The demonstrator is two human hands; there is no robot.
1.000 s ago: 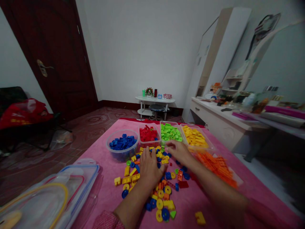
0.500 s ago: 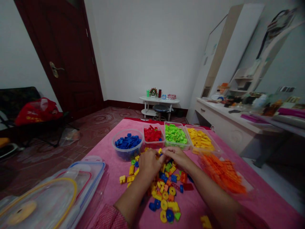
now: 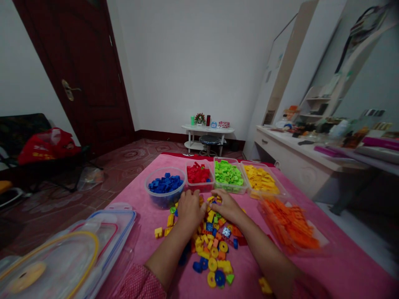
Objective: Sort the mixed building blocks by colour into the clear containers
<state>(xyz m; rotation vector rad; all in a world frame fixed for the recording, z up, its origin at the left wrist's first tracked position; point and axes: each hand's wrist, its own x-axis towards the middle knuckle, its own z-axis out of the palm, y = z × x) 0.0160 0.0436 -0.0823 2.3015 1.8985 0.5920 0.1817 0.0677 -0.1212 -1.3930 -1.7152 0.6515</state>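
A mixed pile of plastic building bricks [image 3: 215,238], mostly yellow with blue, orange and green pieces and several round ones, lies on the pink cloth. Over the pile's far left part is my left hand [image 3: 190,209], its fingers bent downward and its thumb apart from them. My right hand [image 3: 229,207] reaches in from the other side, thumb and fingers spread over yellow bricks [image 3: 211,216]. Both hands are open, with a small gap between them. No brick is plainly gripped, though some fingertips are hidden among the pieces.
Behind the pile stand tubs of blue bricks [image 3: 165,184], red bricks [image 3: 198,173], green bricks [image 3: 228,172] and yellow bricks [image 3: 260,179]. A tub of orange bricks [image 3: 293,222] is at the right. Clear lids [image 3: 115,226] lie stacked at the left, and a lone yellow brick [image 3: 264,285] rests near the front.
My hands have moved apart; earlier their fingers met over the far side of the pile. The left shifted slightly left and the right drew a little nearer. The view moved slightly.
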